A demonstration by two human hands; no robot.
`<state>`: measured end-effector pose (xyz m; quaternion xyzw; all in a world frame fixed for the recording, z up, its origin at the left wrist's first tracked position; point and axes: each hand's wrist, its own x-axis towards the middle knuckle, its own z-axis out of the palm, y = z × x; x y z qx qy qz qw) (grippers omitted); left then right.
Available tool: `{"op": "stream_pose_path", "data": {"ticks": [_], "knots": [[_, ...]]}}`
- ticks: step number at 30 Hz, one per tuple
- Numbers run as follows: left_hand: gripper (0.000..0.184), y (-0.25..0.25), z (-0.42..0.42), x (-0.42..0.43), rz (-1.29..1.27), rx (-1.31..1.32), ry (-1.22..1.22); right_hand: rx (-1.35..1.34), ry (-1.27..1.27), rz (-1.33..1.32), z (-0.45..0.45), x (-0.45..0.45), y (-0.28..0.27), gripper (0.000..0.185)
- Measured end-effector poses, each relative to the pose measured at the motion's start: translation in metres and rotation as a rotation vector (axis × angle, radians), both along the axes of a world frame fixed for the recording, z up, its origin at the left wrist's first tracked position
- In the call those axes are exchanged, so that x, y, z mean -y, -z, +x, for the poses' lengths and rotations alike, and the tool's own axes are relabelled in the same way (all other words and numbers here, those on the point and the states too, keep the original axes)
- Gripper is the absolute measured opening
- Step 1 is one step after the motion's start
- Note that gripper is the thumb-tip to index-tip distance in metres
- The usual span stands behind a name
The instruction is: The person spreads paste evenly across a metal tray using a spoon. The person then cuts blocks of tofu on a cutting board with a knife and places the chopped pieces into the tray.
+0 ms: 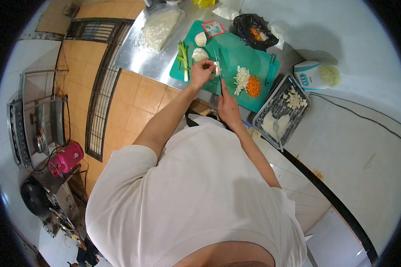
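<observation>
My right hand (228,109) grips a knife (218,62), whose blade points away from me over the green cutting board (227,49). Beside the blade, the fingers of my left hand (202,74) are closed on a small white vegetable piece (216,69). Two larger white vegetable chunks (200,54) lie just beyond that hand, with green onion stalks (183,60) to their left. Right of the knife are a pile of diced white vegetable (241,80) and a pile of diced orange carrot (253,86).
A metal tray (265,104) with pale cubes and a spoon stands at the right. A second knife with a teal handle (270,70) lies on the board's right side. Behind are a black plastic bag (249,22) and a clear bag (159,29). A person (87,253) is at lower left.
</observation>
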<state>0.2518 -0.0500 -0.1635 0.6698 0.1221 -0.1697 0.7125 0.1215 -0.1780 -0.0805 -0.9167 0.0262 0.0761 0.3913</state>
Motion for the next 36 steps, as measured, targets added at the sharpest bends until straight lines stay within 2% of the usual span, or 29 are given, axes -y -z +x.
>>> {"op": "stream_pose_path", "data": {"ticks": [7, 17, 28, 34, 36], "knots": [[0.016, 0.002, 0.001, -0.002, 0.012, -0.028, 0.019, 0.001, -0.028, -0.014, 0.003, 0.0, 0.013, 0.068], [0.017, 0.007, 0.001, -0.001, 0.033, -0.011, 0.036, 0.002, 0.0, -0.007, 0.001, 0.001, 0.02, 0.064], [0.025, 0.006, -0.002, -0.002, 0.032, -0.002, 0.022, -0.028, -0.003, -0.02, 0.001, 0.001, 0.039, 0.066], [0.029, -0.003, -0.006, -0.002, 0.084, 0.025, 0.028, 0.041, -0.002, 0.018, -0.008, 0.006, 0.055, 0.068], [0.03, -0.005, -0.007, -0.001, 0.109, 0.031, 0.04, -0.022, -0.014, 0.0, -0.012, 0.008, 0.055, 0.067]]}}
